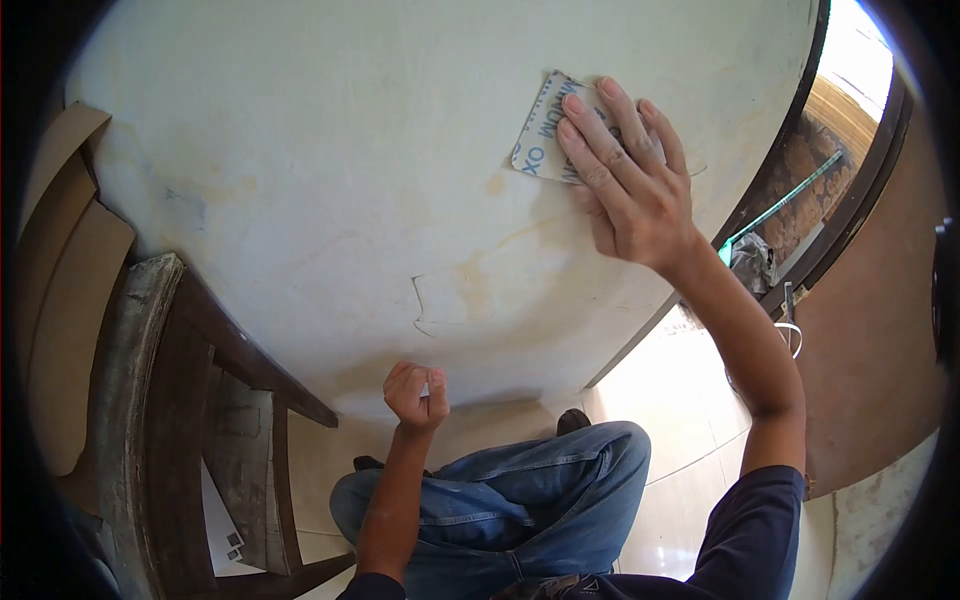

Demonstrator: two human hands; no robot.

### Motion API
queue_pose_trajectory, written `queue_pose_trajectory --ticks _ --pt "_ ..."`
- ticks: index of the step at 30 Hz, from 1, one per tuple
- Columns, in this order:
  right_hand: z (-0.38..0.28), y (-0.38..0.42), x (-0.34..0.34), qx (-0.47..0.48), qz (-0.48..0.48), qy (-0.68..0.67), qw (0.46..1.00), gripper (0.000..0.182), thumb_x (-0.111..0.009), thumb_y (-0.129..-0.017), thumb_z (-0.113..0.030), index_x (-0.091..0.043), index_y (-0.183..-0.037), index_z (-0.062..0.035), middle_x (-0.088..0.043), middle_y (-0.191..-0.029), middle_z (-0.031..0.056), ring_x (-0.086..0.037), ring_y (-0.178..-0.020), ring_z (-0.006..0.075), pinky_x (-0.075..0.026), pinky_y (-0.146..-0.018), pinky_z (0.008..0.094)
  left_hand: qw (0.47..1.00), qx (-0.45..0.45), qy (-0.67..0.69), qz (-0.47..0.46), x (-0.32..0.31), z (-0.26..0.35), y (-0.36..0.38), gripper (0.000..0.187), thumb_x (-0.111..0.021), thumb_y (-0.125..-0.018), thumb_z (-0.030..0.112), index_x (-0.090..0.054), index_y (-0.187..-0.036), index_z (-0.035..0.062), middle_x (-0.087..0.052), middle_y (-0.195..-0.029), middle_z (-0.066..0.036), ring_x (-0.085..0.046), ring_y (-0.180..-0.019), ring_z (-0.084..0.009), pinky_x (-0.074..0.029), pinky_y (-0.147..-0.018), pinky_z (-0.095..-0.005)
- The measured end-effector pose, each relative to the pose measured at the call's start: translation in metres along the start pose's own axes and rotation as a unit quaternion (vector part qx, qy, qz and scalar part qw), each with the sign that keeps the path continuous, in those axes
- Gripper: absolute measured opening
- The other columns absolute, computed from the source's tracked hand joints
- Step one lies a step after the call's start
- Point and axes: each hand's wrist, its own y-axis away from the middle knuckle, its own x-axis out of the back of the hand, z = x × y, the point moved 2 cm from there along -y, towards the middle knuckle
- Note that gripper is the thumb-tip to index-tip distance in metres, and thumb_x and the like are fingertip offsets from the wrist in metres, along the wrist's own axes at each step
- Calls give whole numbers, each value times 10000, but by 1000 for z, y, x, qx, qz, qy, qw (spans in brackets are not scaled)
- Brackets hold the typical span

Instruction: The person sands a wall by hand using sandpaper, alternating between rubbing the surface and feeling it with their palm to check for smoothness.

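Note:
A sheet of sandpaper with blue print on its back lies against the pale wall. My right hand presses it there, fingers laid over the sheet and hiding its right part. Low in front of the wall, above my bent knees, my left hand is curled closed with the thumb against the fingers. Whether anything is inside it I cannot make out. Between the two hands, a thin cracked line and yellowish patches mark the wall surface.
At left stands a worn dark wooden frame, with brown boards behind it. To the right are a doorway, a green stick, a crumpled plastic bag and a brown panel. Pale floor tiles lie beside my legs.

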Motion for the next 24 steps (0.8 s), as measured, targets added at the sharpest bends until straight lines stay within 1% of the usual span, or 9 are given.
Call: queue_pose_trajectory --ticks 2,3,7,10,13,16,19,22,24 --pt "-13 -6 2 -32 11 -22 999 479 -638 -884 -255 -592 -1329 -85 -536 -1447 59 -447 -1386 291 -331 -1124 469 1000 0 -17 5 -1 -3 3 257 -577 -850 7 -516 -607 63 -556 -528 -55 -510 -471 -240 -399 -504 -345" --pt "-19 -9 1 -48 11 -70 996 526 -636 -894 -291 -550 -1382 -112 -501 -1481 43 -419 -1405 277 -302 -1149 453 1000 0 -24 8 -2 -3 2 257 -583 -846 1 -512 -608 64 -557 -529 -56 -509 -467 -241 -397 -501 -343" --pt "-11 -21 -12 68 -71 -28 995 623 -632 -897 -292 -438 -1471 -150 -407 -1550 -7 -355 -1441 221 -245 -1192 435 1000 -9 -16 5 -3 1 -1 253 -606 -835 -7 -518 -609 66 -560 -528 -58 -504 -460 -241 -390 -490 -340" --pt "-8 -23 -7 71 -71 -62 993 580 -632 -899 -236 -472 -1447 -131 -448 -1521 13 -395 -1417 224 -285 -1168 434 1000 0 -15 5 -1 4 1 259 -618 -832 -1 -525 -601 68 -559 -527 -58 -504 -460 -240 -388 -488 -341" --pt "-4 -23 -7 39 -3 -75 996 539 -636 -873 -152 -525 -1397 -94 -511 -1467 53 -462 -1372 247 -353 -1121 427 1000 5 -22 11 0 0 -2 268 -625 -831 0 -529 -591 71 -561 -527 -55 -506 -460 -236 -389 -490 -340" --pt "-2 -25 -5 35 7 -50 998 523 -640 -834 -97 -566 -1351 -59 -562 -1410 91 -515 -1327 268 -400 -1078 416 1000 8 -24 17 3 1 -1 279 -624 -837 1 -521 -587 73 -565 -528 -52 -510 -459 -233 -391 -495 -336" --pt "1 -24 -7 43 7 -65 997 524 -623 -824 -82 -569 -1344 -38 -573 -1398 103 -523 -1320 276 -403 -1075 412 999 15 -22 25 2 -2 0 282 -621 -841 3 -512 -590 74 -565 -528 -51 -508 -460 -233 -393 -501 -335" --pt "-7 -17 -5 15 1 -78 997 510 -597 -838 -67 -565 -1346 -24 -573 -1397 114 -518 -1325 284 -395 -1081 416 999 17 -16 27 -3 -3 0 283 -619 -842 5 -507 -591 74 -563 -525 -51 -504 -459 -239 -393 -503 -337" --pt "-17 10 -11 9 -15 -74 997 507 -586 -840 -61 -563 -1344 -14 -574 -1393 125 -518 -1325 292 -392 -1082 421 999 13 -24 20 -4 -3 3 281 -618 -842 6 -508 -592 73 -563 -524 -52 -501 -458 -244 -391 -502 -342"
